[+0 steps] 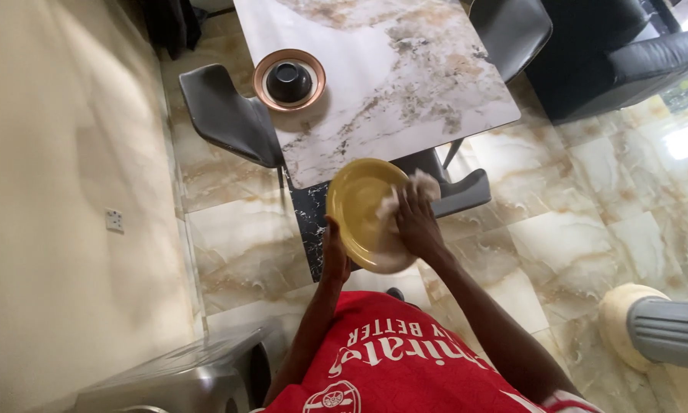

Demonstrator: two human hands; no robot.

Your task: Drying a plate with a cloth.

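- Cream wall is filling the left side of the view, carrying a small white socket plate.
- Dark grey chair is standing at the left edge of the marble-patterned table.
- Copper-rimmed plate is sitting near the table's left edge, with a black bowl resting upside down on it.
- Left hand is gripping the lower left rim of the yellow plate, fingers closed around the edge.
- Yellow plate is being held tilted in the air, just off the table's near edge, above the floor tiles.
- Right hand is pressing a pale cloth against the plate's right side, fingers spread over the cloth.
- Second dark chair is showing behind the hands, at the table's near right corner.
- Black sofa is occupying the upper right corner.
- Grey ribbed object on a round cream base is standing at the lower right.
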